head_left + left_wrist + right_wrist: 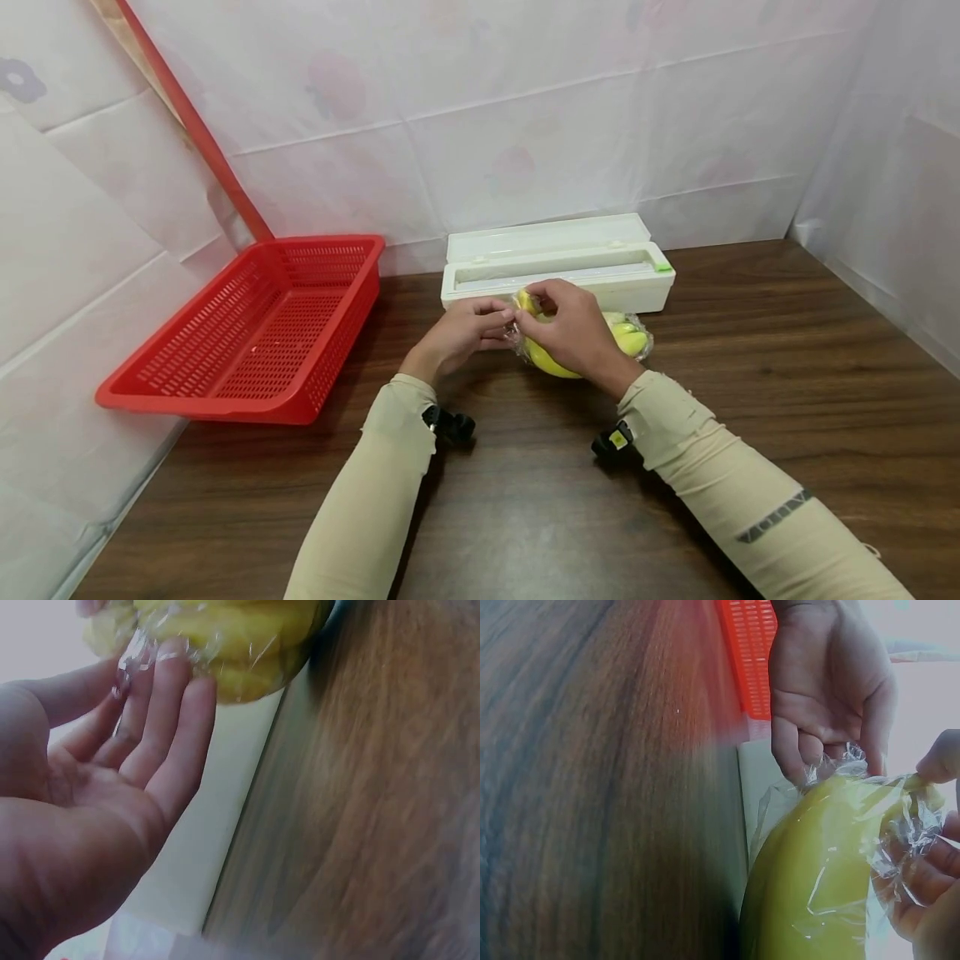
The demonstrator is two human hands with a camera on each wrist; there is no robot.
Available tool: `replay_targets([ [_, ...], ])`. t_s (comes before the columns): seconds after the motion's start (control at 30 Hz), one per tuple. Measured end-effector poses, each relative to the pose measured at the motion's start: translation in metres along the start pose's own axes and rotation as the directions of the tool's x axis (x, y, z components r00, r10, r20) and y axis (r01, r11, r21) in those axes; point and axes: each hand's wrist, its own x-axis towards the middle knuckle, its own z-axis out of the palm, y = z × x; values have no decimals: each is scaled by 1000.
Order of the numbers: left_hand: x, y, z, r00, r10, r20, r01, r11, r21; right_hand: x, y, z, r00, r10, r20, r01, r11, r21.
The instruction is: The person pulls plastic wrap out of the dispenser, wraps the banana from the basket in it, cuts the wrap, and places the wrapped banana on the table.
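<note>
A bunch of yellow bananas is wrapped in clear cling film, held low over the table in front of a white box. My left hand pinches a gathered edge of the film between thumb and fingertips, beside the stem end. From the other side my right hand reaches over the bunch, its thumb and fingers gripping the bananas at their stem end through the film. In the right wrist view, crinkled film bunches between both hands. The left wrist view shows the left fingertips right against the wrapped fruit.
The white cling film box stands behind the bunch, lid raised, a film roll inside. A red basket stands at the left, with a red pole rising behind it. A pale sheet hangs at the table's back.
</note>
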Motion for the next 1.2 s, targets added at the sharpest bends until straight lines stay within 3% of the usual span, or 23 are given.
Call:
replay_targets([
  [0.17,3,2,8,994,27,-107,-23,999,39,-1,0,-1,1000,-9,2,9,1000,-1],
  [0.3,4,3,10,979,99,-177,-81,991,105,-1,1,-1,1000,-24,-4,24,1000,-4],
  [0.5,3,4,10,948,230,-222,-153,936,315,0,1,-3,999,-32,-19,32,999,-5],
  [0.63,2,6,10,946,251,-204,-155,906,394,0,2,-2,1000,-29,-10,29,1000,-3],
  [0.87,-3,13,11,971,224,-85,-163,879,448,0,2,-3,1000,-16,-7,17,1000,12],
  [1.07,-5,12,7,983,182,-10,-157,871,465,1,4,-5,1000,0,-16,0,1000,22],
  [1.2,-3,8,8,989,148,8,-138,894,427,1,4,-6,999,17,-28,-16,1000,23],
])
